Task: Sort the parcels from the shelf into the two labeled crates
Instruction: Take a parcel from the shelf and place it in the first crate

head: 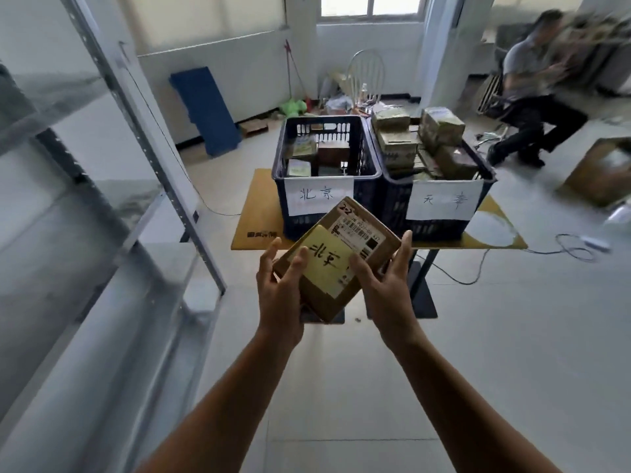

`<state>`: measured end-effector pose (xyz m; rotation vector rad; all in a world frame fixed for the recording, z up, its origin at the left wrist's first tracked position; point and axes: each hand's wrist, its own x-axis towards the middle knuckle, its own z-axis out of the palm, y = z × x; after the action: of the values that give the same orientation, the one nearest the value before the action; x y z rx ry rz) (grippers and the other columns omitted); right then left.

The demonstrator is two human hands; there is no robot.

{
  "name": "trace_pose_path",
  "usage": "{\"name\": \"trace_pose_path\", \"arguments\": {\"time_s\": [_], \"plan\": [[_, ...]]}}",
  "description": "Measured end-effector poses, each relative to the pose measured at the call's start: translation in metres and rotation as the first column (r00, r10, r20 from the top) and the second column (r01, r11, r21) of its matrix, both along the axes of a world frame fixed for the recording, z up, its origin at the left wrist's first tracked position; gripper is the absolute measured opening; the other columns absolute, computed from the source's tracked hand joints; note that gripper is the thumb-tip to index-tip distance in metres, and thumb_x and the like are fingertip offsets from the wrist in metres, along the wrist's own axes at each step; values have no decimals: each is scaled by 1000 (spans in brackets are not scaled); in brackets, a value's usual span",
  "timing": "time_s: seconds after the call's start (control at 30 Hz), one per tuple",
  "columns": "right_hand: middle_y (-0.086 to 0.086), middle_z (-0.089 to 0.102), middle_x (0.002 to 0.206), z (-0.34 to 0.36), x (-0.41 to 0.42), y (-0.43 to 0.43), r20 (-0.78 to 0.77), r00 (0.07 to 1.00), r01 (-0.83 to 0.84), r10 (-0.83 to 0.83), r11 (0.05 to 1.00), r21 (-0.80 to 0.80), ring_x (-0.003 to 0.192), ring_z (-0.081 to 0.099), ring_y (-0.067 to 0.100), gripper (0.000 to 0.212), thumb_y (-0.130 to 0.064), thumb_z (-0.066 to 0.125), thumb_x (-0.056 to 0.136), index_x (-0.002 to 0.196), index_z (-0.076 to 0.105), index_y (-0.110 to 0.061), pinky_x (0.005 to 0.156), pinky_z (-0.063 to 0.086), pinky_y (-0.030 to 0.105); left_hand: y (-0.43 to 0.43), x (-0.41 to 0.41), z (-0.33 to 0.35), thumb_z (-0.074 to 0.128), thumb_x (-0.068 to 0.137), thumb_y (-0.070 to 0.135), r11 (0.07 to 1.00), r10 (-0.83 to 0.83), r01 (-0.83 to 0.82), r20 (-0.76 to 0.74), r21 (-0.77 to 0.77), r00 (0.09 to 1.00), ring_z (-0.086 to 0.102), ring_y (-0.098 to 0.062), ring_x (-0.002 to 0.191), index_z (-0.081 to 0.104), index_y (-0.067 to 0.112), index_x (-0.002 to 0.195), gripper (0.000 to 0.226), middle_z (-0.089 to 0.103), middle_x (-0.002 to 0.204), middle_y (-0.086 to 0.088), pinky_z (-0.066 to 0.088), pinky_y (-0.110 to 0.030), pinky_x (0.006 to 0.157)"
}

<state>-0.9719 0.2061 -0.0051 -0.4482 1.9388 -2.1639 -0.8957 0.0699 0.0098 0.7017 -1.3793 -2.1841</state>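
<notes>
Holding steady up front, two hands on one parcel (355,233): a flat brown cardboard box, tilted, in the air just short of the table. The left hand (280,295) grips its near-left corner, thumb curled over the top onto one yellow note (327,257) with dark handwriting. The right hand (386,291) pinches the right side, thumb on top, forefinger straight up along the edge. One white shipping label (358,230) shows beyond the note. To the left runs one grey metal shelf (143,138), blurred. Ahead, one yellow-topped table (259,206) carries two dark blue crates, touching side by side. The left crate (278,172) wears one white sign (319,196) and holds a few parcels lying low, too blurred to count. The right crate (486,175) wears one white sign (444,199) too, and its parcels heap above the rim. Further back: one blue panel (205,110) leaning on the wall, one white chair (365,73), and one seated person (532,97) far right.
</notes>
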Motion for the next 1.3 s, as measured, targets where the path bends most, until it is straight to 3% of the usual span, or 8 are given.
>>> {"name": "trace_pose_path", "arguments": {"time_s": [0.13,0.2,0.3,0.5,0.77,0.97,1.1,1.3], "plan": [[-8,59,137,5,-15,-5,28,999,-41,44,993,-111,117,70,8,94,-18,65,100,164,2,-45,80,64,34,15,-33,-5,84,65,66,1000,-2,2,-6,17,1000,67,-31,117,47,39,141,89,51,143,-10,61,-54,85],[-10,58,138,2,-28,-11,24,999,-44,47,993,-113,118,68,5,89,-15,64,100,163,8,-46,80,63,32,12,-50,-6,81,74,64,998,-17,16,-15,-66,1000,65,-28,119,50,37,139,77,47,144,-6,62,-43,86],[-7,56,144,-1,-63,-18,35,996,-79,83,993,-85,124,66,10,91,-19,63,100,163,5,-50,86,63,34,-8,-76,-12,72,88,45,959,-55,53,0,-279,998,61,-20,123,49,40,139,57,47,141,4,60,-26,83],[-4,48,155,14,-142,-55,-74,990,-118,122,992,54,130,63,13,95,-32,71,95,162,8,-54,99,60,43,-64,-147,-14,73,89,34,934,-214,179,-84,-309,973,65,-20,122,44,36,144,62,59,136,-1,61,-32,85],[2,43,156,24,-230,-122,-114,993,-14,30,990,138,129,64,21,76,-37,66,91,147,27,-72,90,63,40,-149,-246,-17,78,79,58,907,-284,258,-33,-334,958,60,-30,124,42,55,143,74,47,142,-5,63,-40,82],[-4,53,151,16,-292,-154,-74,994,93,-80,976,199,136,57,20,63,-49,60,92,151,38,-57,112,49,54,-200,-306,-13,61,87,58,847,-176,149,-5,-510,984,36,-13,143,29,50,153,74,31,159,9,43,-32,107],[-3,48,154,-2,-346,-177,-55,992,124,-113,947,296,137,55,18,67,-58,59,90,152,34,-59,113,49,52,-242,-354,-28,54,89,63,733,-62,101,81,-673,995,38,-8,138,35,42,151,68,38,154,5,37,-15,99],[-3,43,152,-21,-443,-233,-38,999,47,-37,944,327,134,52,12,72,-62,56,91,157,27,-53,111,49,41,-297,-427,-54,36,82,85,583,68,231,330,-779,942,20,-20,152,29,46,153,81,25,163,9,31,-56,118]]}}
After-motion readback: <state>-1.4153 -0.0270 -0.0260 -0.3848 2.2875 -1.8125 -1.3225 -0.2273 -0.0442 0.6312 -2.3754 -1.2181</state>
